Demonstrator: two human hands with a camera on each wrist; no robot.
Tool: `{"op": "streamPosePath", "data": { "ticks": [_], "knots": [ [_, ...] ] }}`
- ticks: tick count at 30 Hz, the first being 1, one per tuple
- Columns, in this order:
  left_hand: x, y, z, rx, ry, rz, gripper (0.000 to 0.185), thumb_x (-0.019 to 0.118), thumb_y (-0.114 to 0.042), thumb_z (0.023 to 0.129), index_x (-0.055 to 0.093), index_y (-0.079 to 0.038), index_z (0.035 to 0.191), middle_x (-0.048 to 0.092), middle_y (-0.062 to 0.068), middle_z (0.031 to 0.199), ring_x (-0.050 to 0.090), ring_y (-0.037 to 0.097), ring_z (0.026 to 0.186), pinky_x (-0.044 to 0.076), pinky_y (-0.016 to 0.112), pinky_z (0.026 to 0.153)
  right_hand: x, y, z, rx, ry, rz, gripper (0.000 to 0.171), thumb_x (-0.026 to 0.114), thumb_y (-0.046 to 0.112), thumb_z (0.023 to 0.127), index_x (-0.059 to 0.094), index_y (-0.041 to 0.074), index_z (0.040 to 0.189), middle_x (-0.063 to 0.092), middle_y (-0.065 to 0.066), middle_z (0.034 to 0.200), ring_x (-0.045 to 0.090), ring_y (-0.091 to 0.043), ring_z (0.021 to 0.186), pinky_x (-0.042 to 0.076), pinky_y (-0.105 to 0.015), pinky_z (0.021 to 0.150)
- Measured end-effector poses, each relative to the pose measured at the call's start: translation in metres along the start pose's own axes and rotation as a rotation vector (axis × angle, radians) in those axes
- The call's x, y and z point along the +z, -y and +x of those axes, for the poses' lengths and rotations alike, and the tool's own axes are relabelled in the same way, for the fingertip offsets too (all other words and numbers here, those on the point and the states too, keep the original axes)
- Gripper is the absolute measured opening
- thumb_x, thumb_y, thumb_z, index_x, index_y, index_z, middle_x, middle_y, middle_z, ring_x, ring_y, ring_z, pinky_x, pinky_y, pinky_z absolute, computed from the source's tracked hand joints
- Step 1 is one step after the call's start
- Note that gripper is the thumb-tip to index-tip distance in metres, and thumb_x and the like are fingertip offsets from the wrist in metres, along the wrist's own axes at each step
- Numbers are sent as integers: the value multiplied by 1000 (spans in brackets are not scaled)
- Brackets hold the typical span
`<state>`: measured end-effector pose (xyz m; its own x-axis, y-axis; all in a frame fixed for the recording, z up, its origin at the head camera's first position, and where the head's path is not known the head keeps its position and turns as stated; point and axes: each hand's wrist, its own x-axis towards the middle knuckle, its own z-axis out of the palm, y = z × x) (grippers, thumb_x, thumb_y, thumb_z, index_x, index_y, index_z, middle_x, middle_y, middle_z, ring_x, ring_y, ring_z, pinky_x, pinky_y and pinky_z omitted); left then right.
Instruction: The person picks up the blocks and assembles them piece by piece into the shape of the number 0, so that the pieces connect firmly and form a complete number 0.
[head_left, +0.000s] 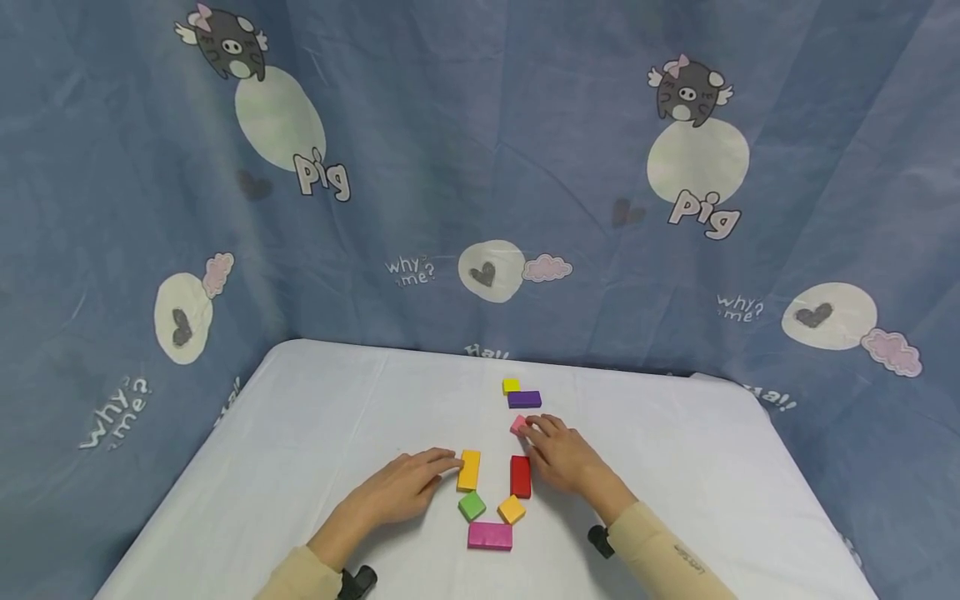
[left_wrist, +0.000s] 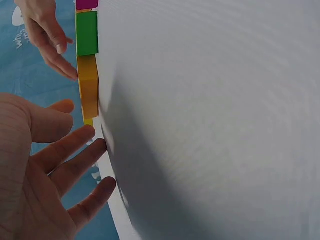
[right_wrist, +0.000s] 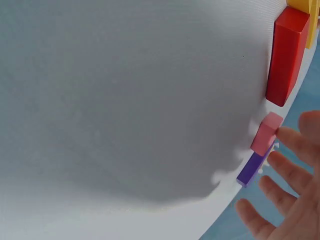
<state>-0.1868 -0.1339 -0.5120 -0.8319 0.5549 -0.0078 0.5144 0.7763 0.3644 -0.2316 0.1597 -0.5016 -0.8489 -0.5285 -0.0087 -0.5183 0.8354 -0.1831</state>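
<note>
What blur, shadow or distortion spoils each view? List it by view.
Head view: sharp and evenly lit, with wide-angle bending at the curtain edges. Left wrist view: the left hand is close and soft, and a broad shadow falls on the table. Right wrist view: the fingers blur, with a dark shadow beneath the pink block.

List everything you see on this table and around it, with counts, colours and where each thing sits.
Table: one, white cloth, centre.
Curtain: one, blue with pig cartoons, behind the table.
Yellow cube: one, far end of the blocks.
Purple block: one, just nearer than the yellow cube.
Pink cube: one, at the right fingertips.
Orange bar: one, at the left fingertips.
Red bar: one, beside the right hand.
Green cube: one, below the orange bar.
Orange cube: one, below the red bar.
Magenta bar: one, nearest the person.
Left hand: fingers straight, touching the orange bar.
Right hand: fingers touching the pink cube.
</note>
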Motion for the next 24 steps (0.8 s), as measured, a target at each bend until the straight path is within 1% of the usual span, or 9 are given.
{"op": "streamPosePath", "data": {
  "ticks": [4, 10, 13, 16, 19, 24],
  "knots": [
    [0, 1, 0, -2, 1, 6, 37, 55, -14, 99, 59, -20, 136, 55, 1, 137, 51, 21, 127, 44, 48, 100, 1, 0, -1, -13, -26, 14, 43, 54, 26, 100, 52, 18, 142, 48, -10, 140, 41, -30, 131, 40, -51, 102],
    [0, 2, -1, 11, -4, 15, 37, 54, -13, 99, 59, -19, 136, 56, 2, 136, 51, 20, 126, 44, 46, 99, 2, 0, -3, -31, -28, -2, 43, 54, 27, 100, 53, 20, 142, 50, -11, 138, 45, -31, 127, 42, -52, 100],
    [0, 2, -1, 14, -9, 21, 37, 54, -13, 99, 59, -18, 136, 56, 1, 136, 51, 20, 125, 45, 45, 99, 0, 0, -3, -42, -44, 15, 41, 55, 27, 100, 56, 17, 139, 50, -11, 139, 44, -31, 128, 42, -52, 100],
    [0, 2, -1, 10, -7, 18, 37, 54, -13, 99, 60, -18, 135, 56, 1, 135, 51, 20, 125, 45, 45, 99, 0, 1, -3, -59, -64, 37, 36, 55, 26, 99, 60, 15, 133, 51, -12, 139, 44, -30, 129, 43, -52, 99],
    [1, 2, -2, 12, -6, 13, 36, 54, -13, 99, 60, -19, 135, 56, 1, 135, 52, 20, 125, 45, 45, 98, 0, 2, -2, -69, -74, 59, 32, 55, 27, 99, 62, 16, 129, 52, -12, 136, 46, -30, 127, 43, -53, 99],
    [1, 3, -2, 16, -10, 11, 37, 53, -14, 99, 60, -19, 135, 56, 1, 136, 52, 19, 125, 45, 44, 98, 2, 4, -2, -53, -51, 40, 37, 53, 32, 100, 59, 19, 134, 52, -11, 136, 47, -31, 125, 42, -53, 99]
  ]
}}
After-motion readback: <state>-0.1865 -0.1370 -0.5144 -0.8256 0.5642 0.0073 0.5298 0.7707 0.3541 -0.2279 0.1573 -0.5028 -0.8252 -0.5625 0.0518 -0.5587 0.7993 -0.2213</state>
